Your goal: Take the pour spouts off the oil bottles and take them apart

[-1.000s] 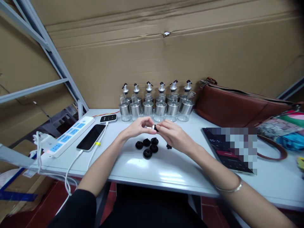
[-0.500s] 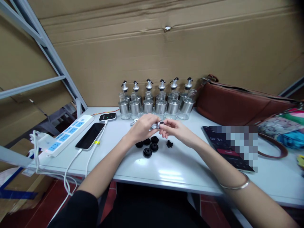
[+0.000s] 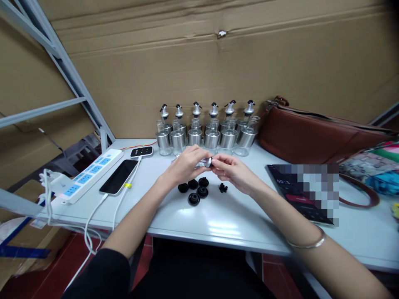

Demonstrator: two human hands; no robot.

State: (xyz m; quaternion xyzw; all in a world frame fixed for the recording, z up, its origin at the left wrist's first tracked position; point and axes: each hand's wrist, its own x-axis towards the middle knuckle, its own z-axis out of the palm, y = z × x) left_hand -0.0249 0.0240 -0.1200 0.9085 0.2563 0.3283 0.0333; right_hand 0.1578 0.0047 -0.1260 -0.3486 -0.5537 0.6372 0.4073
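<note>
My left hand [image 3: 186, 166] is closed around a silver pourer spout [image 3: 205, 162], its wider end turned to the right. Against that end, the fingertips of my right hand [image 3: 232, 169] pinch a small black piece, mostly hidden by the fingers. Below the hands, several round black caps [image 3: 193, 199] lie on the table. A small cluster of tiny black parts [image 3: 223, 188] rests to their right. Behind the hands stand glass bottles [image 3: 212, 139] with metal bands, the front row without tops. Bottles in the back row carry silver pourers with black flaps [image 3: 213, 109].
A power strip [image 3: 90, 174], a phone [image 3: 119, 177] and a small black-screened device [image 3: 141, 152] with white cables are at left. On the right lie a brown leather bag [image 3: 311, 135] and a tablet [image 3: 293, 193]. Cardboard [image 3: 187, 70] walls the table's back.
The ribbed black piece that showed between my hands is now mostly hidden at the spout's end. My right fingers have closed in on it. The view has shifted slightly.
</note>
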